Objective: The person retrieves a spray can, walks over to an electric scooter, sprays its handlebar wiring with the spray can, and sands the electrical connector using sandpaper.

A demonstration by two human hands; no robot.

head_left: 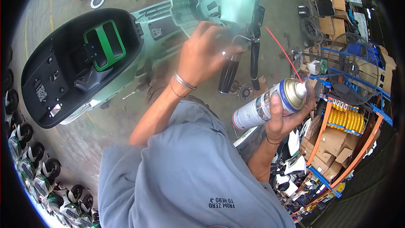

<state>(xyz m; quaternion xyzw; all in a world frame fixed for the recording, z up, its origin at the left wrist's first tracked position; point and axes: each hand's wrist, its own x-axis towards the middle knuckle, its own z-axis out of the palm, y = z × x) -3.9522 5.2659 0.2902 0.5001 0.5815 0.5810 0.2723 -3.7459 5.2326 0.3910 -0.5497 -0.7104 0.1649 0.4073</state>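
Aerosol can: one, metal with a printed label (258,110), held tilted beside the torso, white nozzle end toward the upper right; the main hand-held item.
Right hand: (291,112) wrapped round the can's upper part, thumb along its side, fingers up by the nozzle.
Red straw: thin (287,55), fixed at the nozzle, slanting up and left; its tip stands near the handlebar, apart from it.
Left hand: (207,48) fingers bent, at the handlebar above the black grip (229,76); haze and blur lie over it, so whether it grasps a part or merely hovers cannot be told.
Scooter: mint green (238,12), standing ahead of the person; black moulded rear section (63,55) at left.
Step in hand: judged to be spraying about the handlebar, from the straw's aim and the mist there.
Next move: any further spraying would seem to call for a steady can, the straw tip directed at the chosen spot, and the left fingers out of its line.
Surroundings: floor fan (353,68) and orange-and-blue racking (320,131) at right.
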